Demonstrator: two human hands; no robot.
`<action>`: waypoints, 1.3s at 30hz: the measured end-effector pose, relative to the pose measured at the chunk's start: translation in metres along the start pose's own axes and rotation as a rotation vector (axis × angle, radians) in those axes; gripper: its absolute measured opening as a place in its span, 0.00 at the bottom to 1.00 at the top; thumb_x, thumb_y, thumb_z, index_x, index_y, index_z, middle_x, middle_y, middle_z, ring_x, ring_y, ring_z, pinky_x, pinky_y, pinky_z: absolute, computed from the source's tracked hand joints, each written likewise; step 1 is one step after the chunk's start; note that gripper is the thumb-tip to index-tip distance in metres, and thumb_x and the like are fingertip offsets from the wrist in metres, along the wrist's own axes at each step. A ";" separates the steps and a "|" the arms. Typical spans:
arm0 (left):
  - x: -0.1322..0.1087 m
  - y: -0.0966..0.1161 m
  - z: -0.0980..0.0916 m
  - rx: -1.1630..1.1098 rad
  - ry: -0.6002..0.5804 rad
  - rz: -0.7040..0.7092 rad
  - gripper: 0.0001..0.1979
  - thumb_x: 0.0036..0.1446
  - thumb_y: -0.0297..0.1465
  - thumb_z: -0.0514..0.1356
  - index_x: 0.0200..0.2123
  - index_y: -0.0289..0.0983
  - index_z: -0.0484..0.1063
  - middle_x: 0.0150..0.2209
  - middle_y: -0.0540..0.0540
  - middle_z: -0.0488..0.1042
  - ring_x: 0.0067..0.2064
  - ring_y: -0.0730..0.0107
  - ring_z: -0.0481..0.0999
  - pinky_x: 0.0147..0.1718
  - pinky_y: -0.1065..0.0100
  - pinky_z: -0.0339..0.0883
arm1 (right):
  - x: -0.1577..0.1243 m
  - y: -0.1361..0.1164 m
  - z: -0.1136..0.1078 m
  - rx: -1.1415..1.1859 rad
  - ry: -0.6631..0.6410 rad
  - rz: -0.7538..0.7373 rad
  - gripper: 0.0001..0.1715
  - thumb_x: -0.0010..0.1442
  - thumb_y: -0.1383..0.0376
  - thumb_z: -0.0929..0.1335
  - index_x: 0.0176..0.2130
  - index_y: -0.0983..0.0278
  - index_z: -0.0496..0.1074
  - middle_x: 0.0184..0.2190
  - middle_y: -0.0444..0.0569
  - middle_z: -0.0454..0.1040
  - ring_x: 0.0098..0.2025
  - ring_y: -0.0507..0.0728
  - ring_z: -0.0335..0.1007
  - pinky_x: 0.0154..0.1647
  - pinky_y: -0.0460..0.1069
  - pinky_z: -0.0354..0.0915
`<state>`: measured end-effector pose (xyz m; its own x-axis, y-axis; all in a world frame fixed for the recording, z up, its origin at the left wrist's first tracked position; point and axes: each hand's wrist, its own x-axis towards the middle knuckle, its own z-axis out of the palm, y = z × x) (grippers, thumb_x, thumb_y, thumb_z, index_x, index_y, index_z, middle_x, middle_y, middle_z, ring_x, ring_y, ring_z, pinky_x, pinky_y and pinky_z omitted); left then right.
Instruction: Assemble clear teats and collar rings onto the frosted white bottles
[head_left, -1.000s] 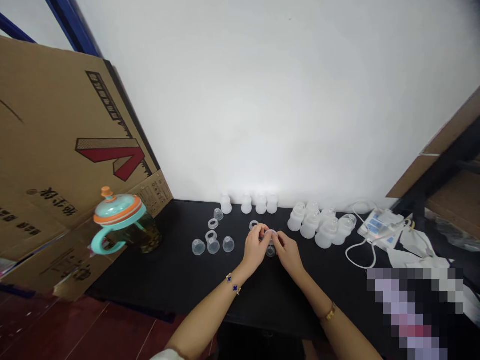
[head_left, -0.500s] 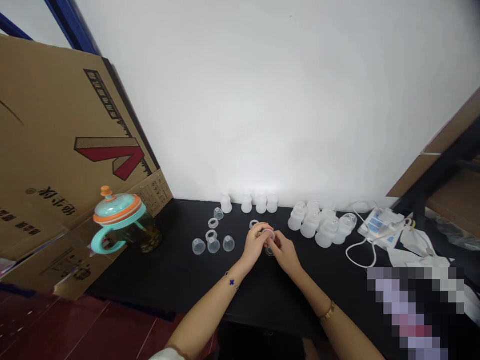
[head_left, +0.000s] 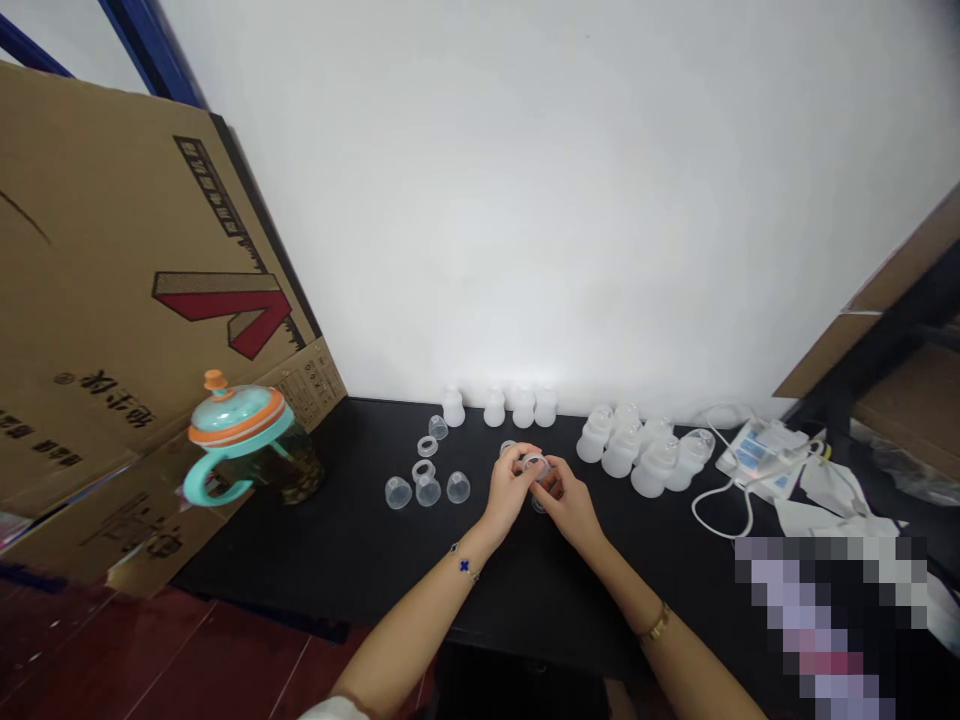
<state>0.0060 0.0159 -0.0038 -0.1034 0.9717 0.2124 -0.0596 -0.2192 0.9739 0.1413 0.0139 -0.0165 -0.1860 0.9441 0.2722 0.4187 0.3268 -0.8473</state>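
Note:
My left hand [head_left: 508, 488] and my right hand [head_left: 568, 500] meet over the middle of the black table [head_left: 352, 550], fingers pinched together on one small clear plastic part [head_left: 535, 466]. A second small clear piece lies on the table just under the hands, mostly hidden. Loose clear caps and rings [head_left: 426, 478] lie to the left of my left hand. A row of white bottles [head_left: 499, 407] stands at the wall behind the hands. A cluster of white bottles [head_left: 641, 450] sits to the right.
A teal and orange lidded cup [head_left: 244, 445] stands at the table's left end, before a large leaning cardboard box [head_left: 112, 300]. At the right lie a white device with a cable [head_left: 757, 455] and white packets [head_left: 832, 495]. A cardboard-covered shelf [head_left: 892, 330] rises at far right.
Both hands have lifted the clear part slightly up and away from the table, staying pinched together on it. Nothing else on the table has moved.

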 end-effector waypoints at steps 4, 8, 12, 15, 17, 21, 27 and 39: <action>0.000 0.005 0.000 -0.036 0.002 0.008 0.08 0.51 0.30 0.65 0.37 0.37 0.74 0.37 0.48 0.74 0.33 0.71 0.75 0.33 0.71 0.69 | 0.000 0.001 0.001 -0.012 0.017 -0.030 0.22 0.61 0.52 0.68 0.50 0.61 0.68 0.26 0.40 0.71 0.24 0.54 0.68 0.26 0.47 0.63; -0.002 0.009 0.000 -0.040 0.002 -0.010 0.07 0.53 0.29 0.64 0.37 0.38 0.72 0.31 0.51 0.72 0.29 0.73 0.72 0.29 0.73 0.67 | -0.002 0.000 0.001 -0.004 0.015 -0.056 0.23 0.61 0.54 0.69 0.53 0.59 0.68 0.27 0.41 0.71 0.24 0.54 0.68 0.26 0.47 0.64; -0.004 0.010 0.000 -0.009 -0.009 0.011 0.07 0.56 0.30 0.63 0.39 0.38 0.73 0.33 0.49 0.74 0.32 0.70 0.75 0.31 0.71 0.69 | -0.003 -0.001 0.002 -0.024 0.048 -0.054 0.25 0.61 0.53 0.68 0.54 0.60 0.68 0.28 0.41 0.72 0.24 0.53 0.68 0.26 0.47 0.64; -0.004 0.008 -0.001 0.071 0.010 0.090 0.09 0.61 0.34 0.60 0.43 0.39 0.77 0.45 0.44 0.75 0.44 0.64 0.77 0.41 0.67 0.72 | -0.003 -0.002 0.001 -0.030 0.080 -0.055 0.23 0.62 0.52 0.68 0.53 0.60 0.69 0.27 0.41 0.72 0.24 0.53 0.68 0.27 0.47 0.64; -0.004 0.006 -0.001 0.083 0.009 0.128 0.13 0.64 0.36 0.58 0.47 0.40 0.77 0.53 0.42 0.73 0.52 0.61 0.75 0.47 0.65 0.72 | -0.004 -0.004 0.000 -0.022 0.100 -0.053 0.23 0.63 0.51 0.68 0.51 0.61 0.70 0.26 0.41 0.72 0.24 0.54 0.69 0.27 0.48 0.64; -0.004 0.002 -0.002 0.118 -0.007 0.117 0.16 0.68 0.37 0.53 0.52 0.41 0.76 0.56 0.41 0.71 0.54 0.60 0.73 0.47 0.65 0.73 | -0.005 -0.006 -0.002 0.023 0.133 -0.053 0.23 0.62 0.50 0.69 0.51 0.61 0.70 0.27 0.42 0.73 0.24 0.54 0.69 0.27 0.47 0.65; -0.004 0.005 -0.005 0.264 -0.027 0.161 0.16 0.67 0.33 0.53 0.53 0.41 0.76 0.51 0.42 0.77 0.49 0.61 0.77 0.44 0.63 0.74 | -0.005 -0.005 -0.003 0.035 0.164 -0.092 0.23 0.63 0.51 0.69 0.51 0.61 0.71 0.28 0.42 0.74 0.24 0.53 0.68 0.27 0.47 0.65; -0.007 0.009 -0.003 0.503 -0.066 0.197 0.15 0.65 0.33 0.55 0.51 0.42 0.77 0.44 0.47 0.81 0.36 0.68 0.77 0.38 0.68 0.70 | -0.004 -0.008 -0.009 -0.008 0.183 -0.077 0.22 0.67 0.52 0.64 0.53 0.61 0.74 0.34 0.45 0.80 0.24 0.53 0.70 0.26 0.47 0.66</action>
<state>0.0034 0.0068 0.0037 -0.0009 0.9236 0.3833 0.4387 -0.3440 0.8302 0.1462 0.0073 -0.0067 -0.0531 0.9081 0.4153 0.4168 0.3981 -0.8172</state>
